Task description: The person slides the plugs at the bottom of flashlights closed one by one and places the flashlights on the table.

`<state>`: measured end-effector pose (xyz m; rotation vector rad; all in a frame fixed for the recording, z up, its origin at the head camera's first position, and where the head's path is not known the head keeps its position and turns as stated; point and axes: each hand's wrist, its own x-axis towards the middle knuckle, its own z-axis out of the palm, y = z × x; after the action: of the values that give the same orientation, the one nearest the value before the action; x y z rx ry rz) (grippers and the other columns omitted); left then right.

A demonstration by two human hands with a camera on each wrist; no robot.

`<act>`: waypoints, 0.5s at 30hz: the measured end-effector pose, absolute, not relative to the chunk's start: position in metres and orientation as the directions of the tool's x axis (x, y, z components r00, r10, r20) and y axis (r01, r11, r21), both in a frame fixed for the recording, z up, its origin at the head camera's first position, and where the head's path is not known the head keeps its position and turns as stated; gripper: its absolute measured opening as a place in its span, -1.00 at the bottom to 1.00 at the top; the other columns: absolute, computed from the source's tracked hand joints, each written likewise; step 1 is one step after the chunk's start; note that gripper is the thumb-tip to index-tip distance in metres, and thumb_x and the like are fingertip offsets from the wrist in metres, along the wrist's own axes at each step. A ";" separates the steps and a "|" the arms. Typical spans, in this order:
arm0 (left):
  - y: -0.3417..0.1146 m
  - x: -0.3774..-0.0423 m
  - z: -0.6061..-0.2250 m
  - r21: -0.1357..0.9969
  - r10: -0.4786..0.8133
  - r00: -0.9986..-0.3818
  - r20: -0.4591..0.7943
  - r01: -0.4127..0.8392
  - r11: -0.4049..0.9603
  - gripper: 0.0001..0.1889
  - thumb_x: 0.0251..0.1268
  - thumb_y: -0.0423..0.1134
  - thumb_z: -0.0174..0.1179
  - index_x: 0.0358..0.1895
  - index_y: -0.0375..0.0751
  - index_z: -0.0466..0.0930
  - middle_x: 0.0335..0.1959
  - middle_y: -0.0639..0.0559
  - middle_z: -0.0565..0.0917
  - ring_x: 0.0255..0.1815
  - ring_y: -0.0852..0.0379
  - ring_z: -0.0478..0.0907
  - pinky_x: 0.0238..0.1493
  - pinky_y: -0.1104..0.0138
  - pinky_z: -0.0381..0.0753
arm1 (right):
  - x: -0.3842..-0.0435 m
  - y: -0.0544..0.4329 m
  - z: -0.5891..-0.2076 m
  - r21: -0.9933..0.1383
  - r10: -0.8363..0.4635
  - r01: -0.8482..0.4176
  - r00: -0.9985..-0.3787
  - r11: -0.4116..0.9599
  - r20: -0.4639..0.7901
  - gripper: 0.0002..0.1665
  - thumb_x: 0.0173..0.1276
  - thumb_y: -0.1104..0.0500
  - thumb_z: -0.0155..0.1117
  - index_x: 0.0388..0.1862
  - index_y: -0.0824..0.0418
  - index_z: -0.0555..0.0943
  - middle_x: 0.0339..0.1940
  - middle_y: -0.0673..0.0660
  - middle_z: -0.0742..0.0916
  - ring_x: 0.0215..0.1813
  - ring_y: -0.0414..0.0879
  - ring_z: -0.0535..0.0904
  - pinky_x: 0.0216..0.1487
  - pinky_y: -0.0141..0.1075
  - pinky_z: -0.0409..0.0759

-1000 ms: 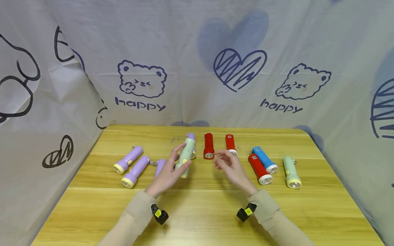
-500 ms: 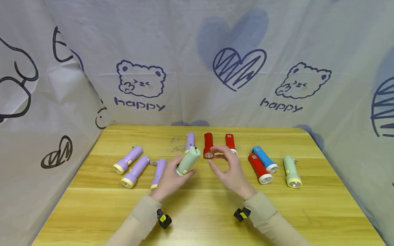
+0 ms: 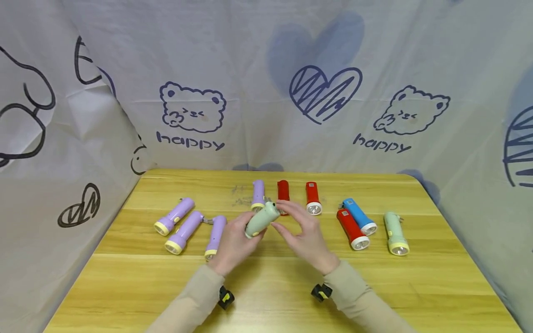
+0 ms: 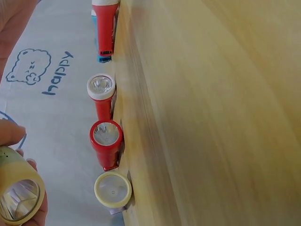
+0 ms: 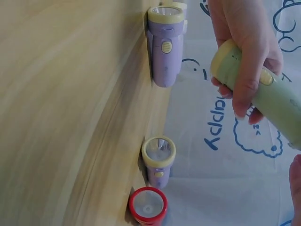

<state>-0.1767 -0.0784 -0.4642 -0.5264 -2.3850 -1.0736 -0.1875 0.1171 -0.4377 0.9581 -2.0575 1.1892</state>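
My left hand (image 3: 234, 243) grips a pale green flashlight (image 3: 261, 220) above the middle of the table. The flashlight's tail end tilts up toward the right. In the right wrist view the thumb lies across the body of the green flashlight (image 5: 277, 104), beside its yellow switch (image 5: 266, 77). Its cream-rimmed lens (image 4: 19, 201) shows in the left wrist view. My right hand (image 3: 307, 235) is at the tail end, thumb and fingers spread apart with the fingertips right by it. Behind the hands lie a purple flashlight (image 3: 258, 193) and a red flashlight (image 3: 283, 190), the red one partly hidden.
Several purple flashlights (image 3: 175, 216) lie on the left of the wooden table (image 3: 266, 296). To the right are a red flashlight with a white rim (image 3: 313, 196), another red flashlight (image 3: 352, 227) against a blue flashlight (image 3: 357, 214), and a second green flashlight (image 3: 394, 231). Printed cloth (image 3: 250, 55) hangs behind.
My left hand has turned the green flashlight so its tail tips up and right, and moved it slightly right. My right hand has come left to the tail end.
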 end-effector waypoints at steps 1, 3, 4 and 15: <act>-0.078 -0.177 -0.464 0.588 0.149 -0.817 0.558 0.515 0.624 -0.60 0.03 -0.40 0.50 -0.02 -0.30 0.65 -0.12 -0.19 0.77 -0.13 -0.10 0.74 -0.02 0.05 0.74 | -0.188 0.116 -0.439 -0.478 -0.294 -0.809 -0.576 0.343 0.763 -0.42 0.11 0.39 0.54 0.16 0.33 0.63 0.15 0.29 0.72 0.16 0.11 0.69 0.29 -0.41 0.59; -0.076 -0.177 -0.465 0.581 0.147 -0.813 0.563 0.516 0.630 -0.60 0.02 -0.41 0.50 -0.02 -0.30 0.65 -0.12 -0.18 0.77 -0.14 -0.10 0.74 -0.02 0.05 0.74 | -0.188 0.115 -0.440 -0.478 -0.287 -0.813 -0.570 0.332 0.770 -0.42 0.11 0.40 0.54 0.16 0.35 0.63 0.14 0.32 0.72 0.13 0.11 0.70 0.26 -0.44 0.61; -0.076 -0.177 -0.465 0.576 0.147 -0.810 0.567 0.518 0.632 -0.60 0.01 -0.41 0.50 -0.02 -0.29 0.64 -0.13 -0.17 0.77 -0.15 -0.09 0.74 -0.02 0.06 0.75 | -0.188 0.114 -0.441 -0.477 -0.283 -0.815 -0.567 0.328 0.774 -0.41 0.10 0.41 0.54 0.17 0.35 0.63 0.14 0.33 0.72 0.11 0.11 0.71 0.24 -0.45 0.62; -0.071 -0.177 -0.467 0.532 0.155 -0.785 0.599 0.535 0.657 -0.59 0.01 -0.44 0.48 -0.02 -0.29 0.62 -0.17 -0.15 0.76 -0.22 -0.06 0.73 -0.12 0.11 0.76 | -0.190 0.114 -0.445 -0.465 -0.237 -0.810 -0.560 0.357 0.794 -0.40 0.06 0.42 0.56 0.15 0.36 0.67 0.13 0.29 0.76 0.04 0.11 0.76 0.16 -0.41 0.67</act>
<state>-0.1773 -0.0710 -0.4674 -0.5354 -2.3602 -0.9858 -0.1895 0.1137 -0.4450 0.9062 -1.9987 1.1838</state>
